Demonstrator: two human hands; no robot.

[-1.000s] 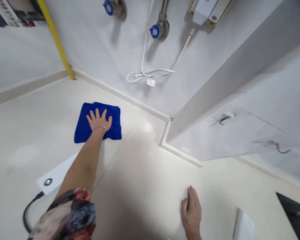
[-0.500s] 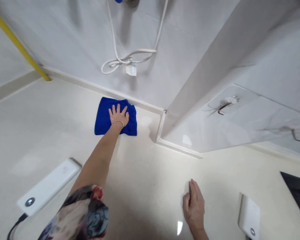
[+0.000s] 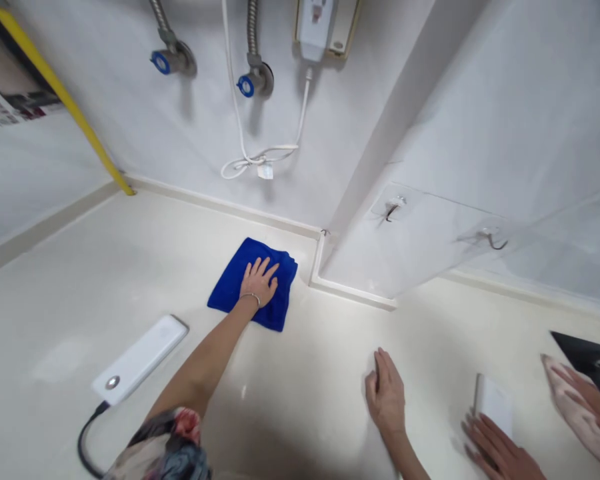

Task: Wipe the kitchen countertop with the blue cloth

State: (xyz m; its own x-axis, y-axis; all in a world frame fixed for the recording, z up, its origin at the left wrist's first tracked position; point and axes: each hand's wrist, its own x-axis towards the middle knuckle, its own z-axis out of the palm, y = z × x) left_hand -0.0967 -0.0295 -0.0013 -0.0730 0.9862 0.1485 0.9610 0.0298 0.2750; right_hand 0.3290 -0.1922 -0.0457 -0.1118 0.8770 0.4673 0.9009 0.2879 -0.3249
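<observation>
A blue cloth lies spread on the pale countertop, close to the back wall. My left hand presses flat on it with spread fingers, a thin bracelet at its wrist. My right hand rests on its edge on the countertop, right of the cloth and apart from it. Its fingers are stretched out close together, the thumb beside them, and I see nothing in it.
White power banks lie left and right. Another person's hand touches the right one; their other hand is on a pinkish cloth by a black cooktop. A wall corner juts in.
My left hand and the blue cloth have shifted slightly away from the back wall, and the cloth has turned. Another person's hands have come in at the right. The view has tilted up.
</observation>
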